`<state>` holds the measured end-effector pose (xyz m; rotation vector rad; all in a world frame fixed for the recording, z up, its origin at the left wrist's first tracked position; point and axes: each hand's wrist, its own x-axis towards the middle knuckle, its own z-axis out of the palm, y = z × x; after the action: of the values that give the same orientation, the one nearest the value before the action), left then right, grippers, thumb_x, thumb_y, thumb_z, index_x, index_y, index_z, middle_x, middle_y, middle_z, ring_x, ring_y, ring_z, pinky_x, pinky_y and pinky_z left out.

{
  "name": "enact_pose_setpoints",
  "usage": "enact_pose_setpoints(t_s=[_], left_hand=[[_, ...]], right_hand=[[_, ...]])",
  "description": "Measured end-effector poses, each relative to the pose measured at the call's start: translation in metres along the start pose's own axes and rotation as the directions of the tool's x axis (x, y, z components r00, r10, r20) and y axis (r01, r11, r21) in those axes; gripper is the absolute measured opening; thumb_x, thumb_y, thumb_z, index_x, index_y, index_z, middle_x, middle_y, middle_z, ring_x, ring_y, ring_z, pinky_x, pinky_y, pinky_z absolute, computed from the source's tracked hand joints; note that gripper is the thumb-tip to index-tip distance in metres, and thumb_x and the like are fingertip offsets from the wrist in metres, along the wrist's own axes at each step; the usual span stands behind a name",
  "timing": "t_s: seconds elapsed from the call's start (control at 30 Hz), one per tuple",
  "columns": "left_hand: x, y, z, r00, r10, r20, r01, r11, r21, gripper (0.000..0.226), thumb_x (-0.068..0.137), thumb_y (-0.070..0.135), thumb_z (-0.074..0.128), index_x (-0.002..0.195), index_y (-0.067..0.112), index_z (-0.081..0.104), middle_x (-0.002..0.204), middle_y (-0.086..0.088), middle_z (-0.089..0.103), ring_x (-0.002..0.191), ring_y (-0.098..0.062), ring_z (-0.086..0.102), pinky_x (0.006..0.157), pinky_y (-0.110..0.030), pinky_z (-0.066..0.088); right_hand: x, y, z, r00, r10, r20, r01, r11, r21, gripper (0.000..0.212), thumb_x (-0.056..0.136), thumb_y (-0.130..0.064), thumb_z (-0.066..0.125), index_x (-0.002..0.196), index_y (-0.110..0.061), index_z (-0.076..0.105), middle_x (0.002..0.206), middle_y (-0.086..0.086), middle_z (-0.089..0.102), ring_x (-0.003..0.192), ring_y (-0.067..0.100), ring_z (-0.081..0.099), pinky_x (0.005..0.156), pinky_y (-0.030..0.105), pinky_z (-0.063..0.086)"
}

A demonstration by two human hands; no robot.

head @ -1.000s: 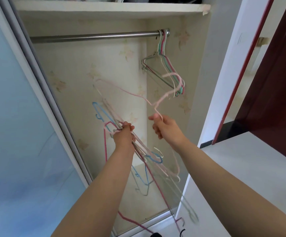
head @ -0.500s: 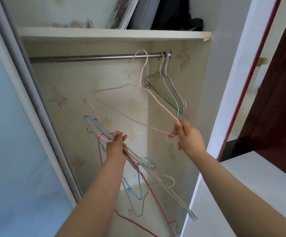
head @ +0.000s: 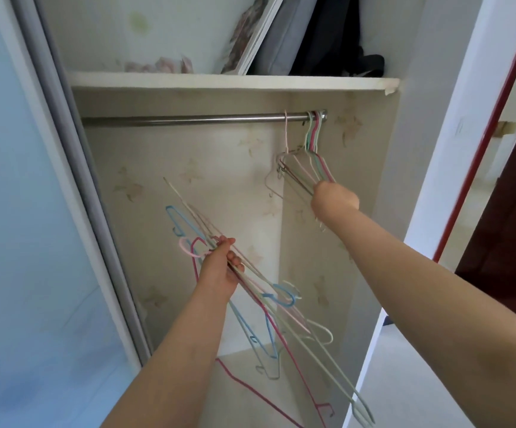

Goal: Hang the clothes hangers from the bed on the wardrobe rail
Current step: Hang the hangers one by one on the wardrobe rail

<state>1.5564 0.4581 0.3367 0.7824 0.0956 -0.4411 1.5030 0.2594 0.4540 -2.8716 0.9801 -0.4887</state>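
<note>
A steel wardrobe rail (head: 188,120) runs under a shelf. At its right end hang several thin wire hangers (head: 313,156) in green, pink and pale tones. A pale pink hanger (head: 286,134) is hooked on the rail just left of them. My right hand (head: 334,197) is up against the lower ends of these hanging hangers; its fingers are hidden behind the hand. My left hand (head: 221,267) grips a bundle of wire hangers (head: 269,307), blue, pink, red and pale green, slanting down to the right.
The shelf (head: 225,82) above the rail carries a framed picture, a grey cushion and a black bag. A pale blue sliding door (head: 28,227) stands at left. The wardrobe's side wall (head: 370,186) is right of the rail; a dark red door (head: 509,236) lies beyond.
The pale pink hanger rose from my right hand's grasp below onto the rail and swung right beside the others. My right hand followed up and right. The left hand kept its bundle.
</note>
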Motion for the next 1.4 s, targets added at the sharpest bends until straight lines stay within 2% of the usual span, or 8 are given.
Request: enact_pose_setpoints(t_s=[0.23, 0.4, 0.47, 0.6, 0.77, 1.0, 1.2, 1.4], left_hand=[[-0.017, 0.004, -0.016, 0.992, 0.106, 0.065, -0.107, 0.994, 0.016, 0.026, 0.101, 0.02, 0.043, 0.076, 0.016, 0.05, 0.041, 0.01, 0.026, 0.032, -0.004, 0.026, 0.035, -0.016, 0.025], [-0.025, 0.001, -0.029, 0.987, 0.111, 0.115, -0.108, 0.994, -0.031, 0.032, 0.101, 0.028, 0.041, 0.071, 0.019, 0.046, 0.038, 0.011, 0.024, 0.029, -0.001, 0.021, 0.032, -0.013, 0.02], [-0.027, -0.003, -0.032, 0.986, 0.1, 0.133, -0.094, 0.994, -0.055, 0.032, 0.101, 0.028, 0.042, 0.069, 0.022, 0.044, 0.039, 0.011, 0.025, 0.029, -0.001, 0.021, 0.032, -0.014, 0.02], [-0.032, -0.007, -0.035, 0.985, 0.088, 0.152, -0.076, 0.994, -0.08, 0.033, 0.1, 0.03, 0.044, 0.067, 0.026, 0.041, 0.041, 0.011, 0.026, 0.03, -0.002, 0.021, 0.033, -0.015, 0.021], [-0.042, -0.011, -0.044, 0.989, 0.061, 0.138, -0.053, 0.996, -0.066, 0.032, 0.097, 0.03, 0.05, 0.066, 0.025, 0.042, 0.049, 0.009, 0.027, 0.039, -0.005, 0.026, 0.042, -0.016, 0.026], [-0.066, -0.019, -0.056, 0.985, 0.0, 0.172, -0.001, 1.0, 0.007, 0.03, 0.095, 0.027, 0.055, 0.067, 0.021, 0.048, 0.054, 0.007, 0.032, 0.045, -0.006, 0.035, 0.047, -0.018, 0.035], [-0.076, -0.013, -0.057, 0.979, -0.018, 0.204, 0.01, 0.999, 0.044, 0.029, 0.083, 0.044, 0.059, 0.07, 0.02, 0.047, 0.057, 0.007, 0.038, 0.049, -0.008, 0.038, 0.054, -0.021, 0.035], [-0.087, -0.009, -0.065, 0.929, -0.074, 0.363, 0.083, 0.997, -0.008, 0.037, 0.079, 0.049, 0.057, 0.09, 0.014, 0.058, 0.069, 0.005, 0.051, 0.06, -0.01, 0.051, 0.063, -0.023, 0.045]], right_hand=[[-0.013, 0.051, 0.019, 0.983, 0.179, 0.025, -0.179, 0.945, 0.272, 0.032, 0.093, -0.01, 0.036, 0.124, -0.005, 0.044, 0.103, 0.017, 0.07, 0.097, 0.032, 0.067, 0.079, 0.038, 0.047], [-0.079, 0.066, 0.069, 0.974, 0.177, -0.139, -0.115, 0.923, 0.367, 0.059, 0.097, -0.04, 0.043, 0.141, -0.004, 0.028, 0.131, 0.019, 0.04, 0.103, 0.042, 0.058, 0.075, 0.04, 0.043], [-0.106, 0.069, 0.093, 0.974, 0.12, 0.192, -0.183, 0.917, 0.355, 0.077, 0.088, -0.068, 0.032, 0.128, -0.003, 0.047, 0.115, 0.016, 0.052, 0.103, 0.038, 0.06, 0.083, 0.04, 0.045], [-0.162, 0.067, 0.113, 0.627, -0.217, 0.748, -0.385, 0.748, 0.54, 0.071, 0.09, -0.068, 0.03, 0.107, -0.007, 0.062, 0.086, 0.006, 0.067, 0.073, 0.022, 0.064, 0.069, 0.028, 0.052], [-0.203, 0.062, 0.143, 0.849, -0.162, 0.503, -0.374, 0.489, 0.788, 0.027, 0.096, -0.032, 0.054, 0.115, -0.012, 0.056, 0.08, 0.006, 0.058, 0.038, 0.014, 0.051, 0.039, 0.023, 0.043], [-0.229, 0.068, 0.158, 0.984, -0.101, 0.145, -0.005, 0.803, 0.596, 0.016, 0.092, -0.028, 0.06, 0.097, -0.018, 0.072, 0.091, -0.004, 0.054, 0.084, 0.018, 0.055, 0.076, 0.026, 0.043], [-0.247, 0.071, 0.136, 0.939, -0.093, 0.332, -0.311, 0.184, 0.932, 0.02, 0.097, -0.022, 0.052, 0.098, -0.012, 0.07, 0.054, -0.003, 0.038, 0.05, 0.01, 0.037, 0.055, 0.019, 0.034], [-0.265, 0.068, 0.14, 0.857, -0.205, 0.472, -0.514, -0.308, 0.8, 0.037, 0.088, -0.031, 0.052, 0.107, -0.002, 0.062, 0.044, -0.005, 0.022, 0.036, 0.01, 0.022, 0.059, 0.03, 0.033]])
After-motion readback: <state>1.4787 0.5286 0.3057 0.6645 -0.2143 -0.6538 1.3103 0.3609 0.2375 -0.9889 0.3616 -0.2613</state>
